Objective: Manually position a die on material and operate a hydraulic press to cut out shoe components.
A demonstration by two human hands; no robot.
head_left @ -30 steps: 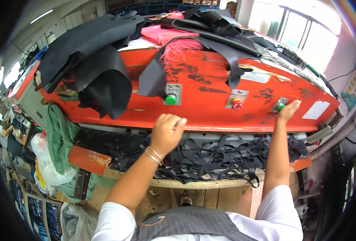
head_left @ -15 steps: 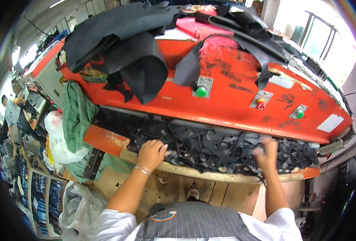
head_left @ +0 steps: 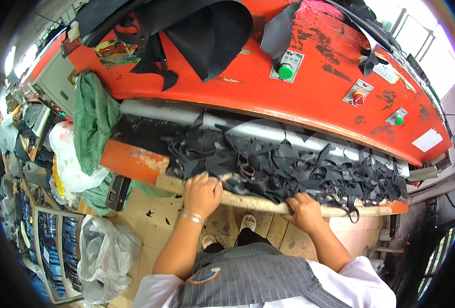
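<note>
My left hand point(head_left: 201, 194) is closed over the pale, worn front bar point(head_left: 253, 203) of a red machine's bed, its fingers hooked over the top. Farther right, my right hand point(head_left: 305, 212) grips the same bar, thumb toward the left and fingers over the edge. Just beyond both hands, a tangled heap of black leather-like offcuts point(head_left: 289, 167) covers the bed. One thin loop of offcut hangs over the bar to the right of my right hand. The undersides of both hands' grips are hidden.
The red machine front point(head_left: 186, 92) carries two green buttons and a red knob point(head_left: 358, 98). Large black sheets point(head_left: 207, 36) drape over its top. Left are a green sack point(head_left: 91, 123), white plastic bags point(head_left: 106, 256) and shelves of stacked pieces point(head_left: 58, 251). A person works far left.
My right hand has come down and left from above the offcuts onto the front bar. My left hand remains on the bar. The view has tilted down, and more of the pale strip behind the offcuts shows.
</note>
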